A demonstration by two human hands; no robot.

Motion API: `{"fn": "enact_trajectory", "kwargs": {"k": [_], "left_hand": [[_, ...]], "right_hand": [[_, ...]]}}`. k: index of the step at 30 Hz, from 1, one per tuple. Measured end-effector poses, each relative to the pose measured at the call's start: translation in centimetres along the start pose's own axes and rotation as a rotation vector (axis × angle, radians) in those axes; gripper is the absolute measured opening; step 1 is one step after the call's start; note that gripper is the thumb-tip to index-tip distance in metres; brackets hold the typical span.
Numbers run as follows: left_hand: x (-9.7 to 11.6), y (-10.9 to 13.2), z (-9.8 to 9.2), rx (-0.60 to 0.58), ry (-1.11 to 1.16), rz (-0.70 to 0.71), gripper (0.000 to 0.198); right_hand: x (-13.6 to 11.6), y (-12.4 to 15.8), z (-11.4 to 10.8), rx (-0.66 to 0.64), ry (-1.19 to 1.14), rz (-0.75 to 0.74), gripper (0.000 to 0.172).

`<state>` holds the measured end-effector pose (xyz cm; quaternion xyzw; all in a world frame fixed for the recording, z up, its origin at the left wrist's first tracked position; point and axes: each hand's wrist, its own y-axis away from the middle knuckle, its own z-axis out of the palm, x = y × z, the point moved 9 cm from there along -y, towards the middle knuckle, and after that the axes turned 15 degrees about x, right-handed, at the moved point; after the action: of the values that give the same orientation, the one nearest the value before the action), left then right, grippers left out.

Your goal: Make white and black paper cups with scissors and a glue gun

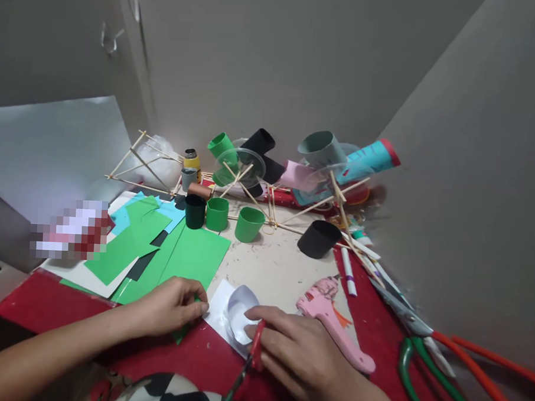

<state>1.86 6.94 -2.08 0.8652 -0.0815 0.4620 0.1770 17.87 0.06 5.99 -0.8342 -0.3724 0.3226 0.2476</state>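
My left hand [172, 303] is closed in a pinch at the left corner of a flat piece of white paper [216, 296]. On that paper stands a white paper ring [242, 300], rolled from a strip. My right hand [303, 350] has a pair of scissors with red handles [256, 345] hooked in its fingers, blades pointing down toward the table edge. Its thumb and index fingertips reach into the ring and touch its near side. Beyond the hands stand green paper rings [250, 225] and a black paper ring [319, 239].
A pink glue gun [333, 330] lies beside my right hand. Large green-handled scissors [406, 316] lie far right. Green paper sheets [194, 253] spread at left. Behind stand stick frames [237, 178] with clear discs and paper tubes; a yellow bottle [192, 160] stands near them.
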Motion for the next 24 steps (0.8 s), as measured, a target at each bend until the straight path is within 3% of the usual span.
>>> {"fn": "enact_trajectory", "kwargs": {"k": [3, 8, 12, 18, 22, 24], "left_hand": [[-0.4, 0.0, -0.2, 0.021, 0.063, -0.013, 0.036], [0.0, -1.0, -1.2, 0.149, 0.408, -0.08, 0.058], [1.6, -2.0, 1.1, 0.107, 0.682, -0.122, 0.066], [4.7, -3.2, 4.1, 0.141, 0.858, 0.009, 0.043], [4.4, -3.6, 4.5, 0.247, 0.843, -0.04, 0.044], [4.1, -3.8, 4.9, 0.245, 0.858, -0.085, 0.046]], "right_hand": [[0.3, 0.2, -0.1, 0.038, -0.01, 0.013, 0.02], [2.0, 0.8, -3.5, 0.366, -0.046, 0.153, 0.017], [2.3, 1.2, -5.0, 0.531, -0.042, 0.245, 0.019], [1.3, 0.4, -4.5, 0.532, -0.112, 0.196, 0.016], [0.7, 0.1, -4.3, 0.516, -0.153, 0.14, 0.02], [0.5, 0.4, -4.5, 0.513, -0.182, 0.129, 0.023]]}}
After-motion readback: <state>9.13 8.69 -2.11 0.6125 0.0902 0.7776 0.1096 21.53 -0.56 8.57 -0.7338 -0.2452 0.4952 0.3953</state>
